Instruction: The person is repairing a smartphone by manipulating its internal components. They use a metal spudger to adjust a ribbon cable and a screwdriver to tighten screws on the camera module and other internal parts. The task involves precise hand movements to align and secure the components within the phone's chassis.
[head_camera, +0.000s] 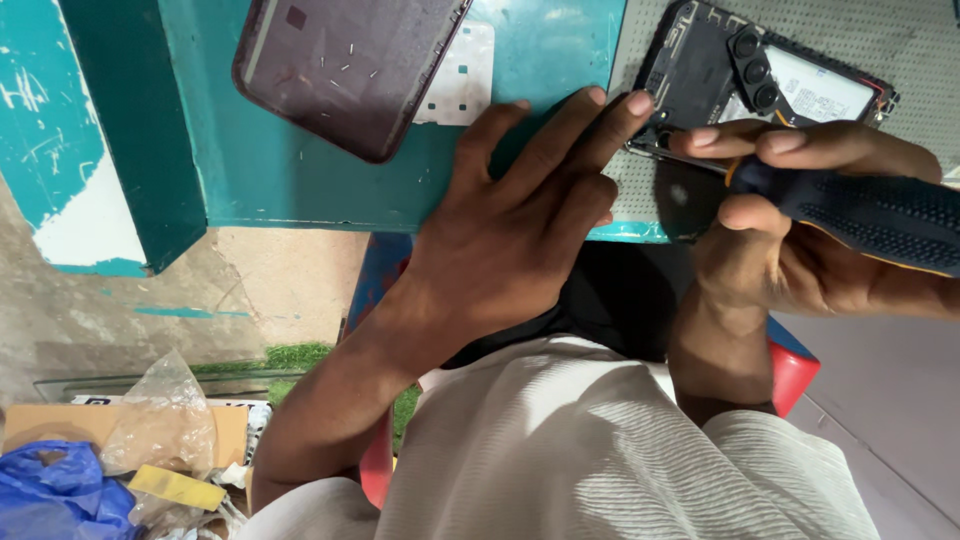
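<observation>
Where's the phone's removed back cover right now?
In the head view, the back cover lies inside-up at the top left on the teal table, left of the left hand and the opened phone.

Teal table (300, 170), paint chipped white at 9 o'clock. Dark maroon phone back cover (345, 65) at 12 o'clock, inner face up, small screws lying in it. At 7 o'clock: blue plastic bag (55, 495), clear plastic bag (160, 415), cardboard box (60, 420). Red seat edge (795, 375) at 4 o'clock.

Opened phone (770, 80) on mat (900, 40), right of detached back cover (345, 70) on table (250, 170).
</observation>
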